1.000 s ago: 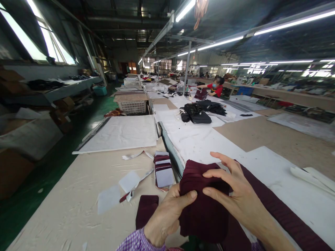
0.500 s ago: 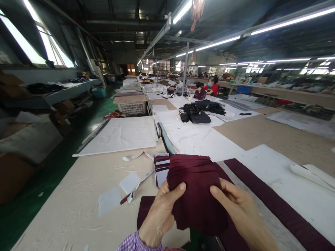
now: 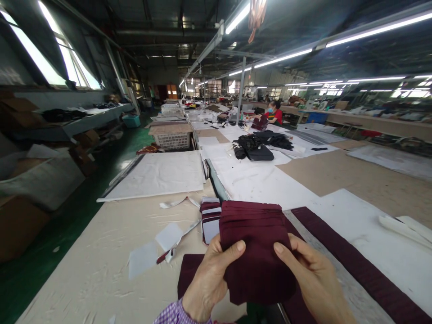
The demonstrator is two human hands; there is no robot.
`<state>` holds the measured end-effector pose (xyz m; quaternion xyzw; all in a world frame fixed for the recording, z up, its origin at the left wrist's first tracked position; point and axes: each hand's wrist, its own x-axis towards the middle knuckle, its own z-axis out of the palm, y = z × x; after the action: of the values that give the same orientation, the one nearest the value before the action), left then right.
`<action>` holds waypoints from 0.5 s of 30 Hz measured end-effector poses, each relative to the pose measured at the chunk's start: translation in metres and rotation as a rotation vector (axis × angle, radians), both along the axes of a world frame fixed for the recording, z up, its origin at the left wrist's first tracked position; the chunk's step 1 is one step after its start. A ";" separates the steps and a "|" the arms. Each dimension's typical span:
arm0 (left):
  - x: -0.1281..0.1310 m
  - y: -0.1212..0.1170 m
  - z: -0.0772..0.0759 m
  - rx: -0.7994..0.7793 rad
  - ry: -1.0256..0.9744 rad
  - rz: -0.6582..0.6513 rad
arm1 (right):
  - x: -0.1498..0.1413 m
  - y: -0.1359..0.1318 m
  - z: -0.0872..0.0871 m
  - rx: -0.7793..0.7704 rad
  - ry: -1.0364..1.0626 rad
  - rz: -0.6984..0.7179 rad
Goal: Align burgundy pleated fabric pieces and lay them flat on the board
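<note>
A stack of maroon fabric pieces [image 3: 256, 256] is held up in front of me, its top edges fanned in steps. My left hand [image 3: 216, 270] grips its left side, thumb on the front face. On the right side my right hand [image 3: 303, 265] pinches the same stack, fingers behind it. Just beyond, to the left, lies a pile of maroon and pale grey pieces [image 3: 209, 220]. More maroon fabric [image 3: 189, 270] lies under my left wrist. A long maroon strip [image 3: 354, 256] stretches along the table at right.
White paper scraps [image 3: 141, 260] and a thin trimming lie on the beige table surface [image 3: 84, 261]. Farther off are a white sheet stack [image 3: 158, 175], a plastic crate [image 3: 173, 140] and black garments [image 3: 258, 146]. A person in red [image 3: 275, 114] is across the table.
The fabric stack is now flatter and more evenly fanned, its top edge extending farther right. Both hands keep their hold. The view has shifted slightly.
</note>
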<state>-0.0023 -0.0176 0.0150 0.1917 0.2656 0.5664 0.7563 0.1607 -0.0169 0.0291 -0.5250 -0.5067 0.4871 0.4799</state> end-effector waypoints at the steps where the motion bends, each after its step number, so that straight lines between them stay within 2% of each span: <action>1: 0.000 0.000 0.000 -0.008 -0.003 0.003 | 0.000 -0.001 -0.001 0.000 0.011 -0.002; 4: 0.001 0.001 0.000 -0.029 0.007 0.028 | 0.002 0.000 -0.008 -0.007 -0.012 0.020; 6: 0.000 0.002 0.001 -0.041 0.026 0.047 | 0.005 0.003 -0.011 0.047 -0.104 0.019; 10: -0.003 0.004 0.004 -0.016 0.087 0.005 | 0.010 0.011 -0.006 0.454 -0.490 -0.122; 12: -0.002 0.005 0.005 0.035 0.116 -0.040 | 0.008 0.014 0.004 0.631 -0.661 -0.076; 15: 0.003 0.004 0.005 0.118 0.146 -0.096 | 0.002 0.017 0.018 0.756 -0.771 0.019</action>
<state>0.0003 -0.0133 0.0198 0.2891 0.2765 0.5286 0.7487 0.1628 0.0003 0.0472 -0.4515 -0.7909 0.0472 0.4103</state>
